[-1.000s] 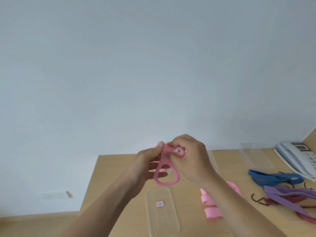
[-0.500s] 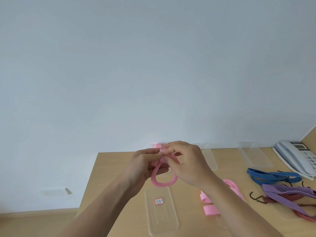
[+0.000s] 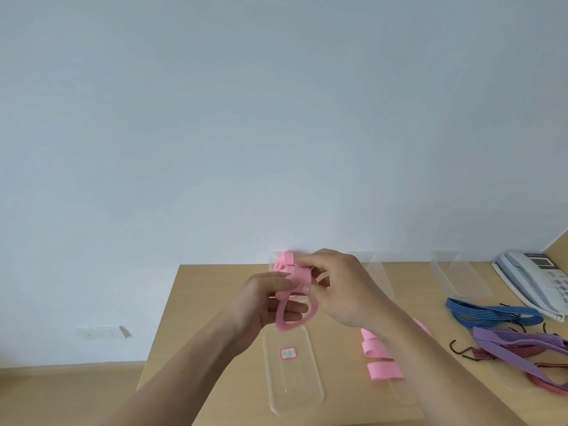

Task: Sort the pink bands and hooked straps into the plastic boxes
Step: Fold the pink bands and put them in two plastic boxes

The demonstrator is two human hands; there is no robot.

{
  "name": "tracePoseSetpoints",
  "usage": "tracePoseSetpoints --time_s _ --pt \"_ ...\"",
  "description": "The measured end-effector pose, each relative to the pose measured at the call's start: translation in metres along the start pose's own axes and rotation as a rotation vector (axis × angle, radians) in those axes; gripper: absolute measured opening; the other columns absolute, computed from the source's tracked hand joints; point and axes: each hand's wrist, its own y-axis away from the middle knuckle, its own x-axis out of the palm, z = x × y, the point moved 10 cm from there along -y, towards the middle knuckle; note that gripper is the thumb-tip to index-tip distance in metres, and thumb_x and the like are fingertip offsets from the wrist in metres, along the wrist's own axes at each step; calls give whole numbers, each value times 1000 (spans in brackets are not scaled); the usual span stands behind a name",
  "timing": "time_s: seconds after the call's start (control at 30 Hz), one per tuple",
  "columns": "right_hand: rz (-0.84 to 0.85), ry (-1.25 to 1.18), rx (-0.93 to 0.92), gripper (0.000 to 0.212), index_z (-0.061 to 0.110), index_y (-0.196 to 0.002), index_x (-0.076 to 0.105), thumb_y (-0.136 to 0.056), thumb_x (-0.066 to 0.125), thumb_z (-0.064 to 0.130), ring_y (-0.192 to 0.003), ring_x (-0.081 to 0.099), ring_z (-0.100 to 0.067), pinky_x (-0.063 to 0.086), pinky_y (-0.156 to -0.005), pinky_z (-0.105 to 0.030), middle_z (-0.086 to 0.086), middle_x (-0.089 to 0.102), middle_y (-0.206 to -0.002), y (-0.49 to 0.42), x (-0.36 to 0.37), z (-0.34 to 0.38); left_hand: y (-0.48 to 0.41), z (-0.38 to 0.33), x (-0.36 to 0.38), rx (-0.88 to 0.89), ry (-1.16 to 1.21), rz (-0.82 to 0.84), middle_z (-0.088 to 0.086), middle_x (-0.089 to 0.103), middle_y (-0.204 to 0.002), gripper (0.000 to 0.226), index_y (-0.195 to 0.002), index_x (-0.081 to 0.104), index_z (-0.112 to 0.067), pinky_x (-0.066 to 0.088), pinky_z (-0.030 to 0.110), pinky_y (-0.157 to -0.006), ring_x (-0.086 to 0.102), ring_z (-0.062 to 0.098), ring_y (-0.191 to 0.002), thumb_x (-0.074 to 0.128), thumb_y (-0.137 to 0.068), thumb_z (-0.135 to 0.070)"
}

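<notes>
The left hand [image 3: 266, 304] and right hand [image 3: 349, 292] each pinch one pink band [image 3: 293, 323] above the bench [image 3: 212, 305], apparently folding it compact for the plastic box [image 3: 272, 263] just behind

On the table [image 3: 209, 305]: one telephone [image 3: 534, 281], three clear plastic boxes [image 3: 458, 281], one labelled clear lid [image 3: 295, 392], one blue strap bundle [image 3: 491, 313], one purple strap bundle [image 3: 507, 342]. One pink band [image 3: 290, 325] is held between the left hand [image 3: 264, 305] and right hand [image 3: 344, 290].

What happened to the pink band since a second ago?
The left hand and right hand kept hold of the band and folded its top over; a flat doubled piece now shows between them, and the hanging loop looks slightly shorter. The lid, loose bands and straps stayed put.
</notes>
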Motion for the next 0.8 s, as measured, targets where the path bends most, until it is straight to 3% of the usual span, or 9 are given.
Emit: tracePoseSetpoints --time_s 0.07,0.17,0.3,0.53,0.67,0.8 --pt "4 -24 28 28 25 -109 73 -84 74 12 -86 63 -7 51 -76 -19 18 63 -98 0 3 -1 2 4 -5 -25 -22 -2 11 77 -117 39 -113 80 -15 62 41 -90 75 33 -102 68 -83 -37" --pt "0 -36 39 29 25 -107 73 -81 78 14 -87 63 -7 53 -77 -22 19 63 -97 -2 5 0 4 9 -7 -61 -29 31 4 77 -121 46 -121 77 -24 58 47 -97 73 29 -110 68 -81 -46" --pt "-45 5 -7 22 21 -103 73 -82 75 13 -89 62 -7 51 -76 -22 14 65 -97 -5 13 9 5 14 -10 -101 35 60 10 74 -124 41 -123 75 -24 61 52 -90 72 43 -113 67 -84 -38" --pt "-39 86 43 23 24 -97 68 -78 69 10 -80 64 -11 53 -70 -34 8 69 -90 -7 44 2 -1 32 -26 -159 114 89 6 76 -121 34 -117 77 -22 63 50 -84 74 44 -106 62 -88 -27" --pt "-76 200 63 23 27 -99 70 -78 72 17 -88 59 -9 45 -73 -16 7 64 -94 -4 65 -7 -5 42 -41 -180 115 105 7 76 -121 24 -115 78 -21 63 44 -82 75 43 -104 62 -95 -21" --pt "-120 164 60 18 21 -82 71 -70 79 10 -83 57 -6 44 -71 -18 7 68 -86 0 82 -9 -11 55 -59 -229 149 130 15 76 -121 33 -112 79 -14 62 39 -80 78 38 -96 62 -87 -3"
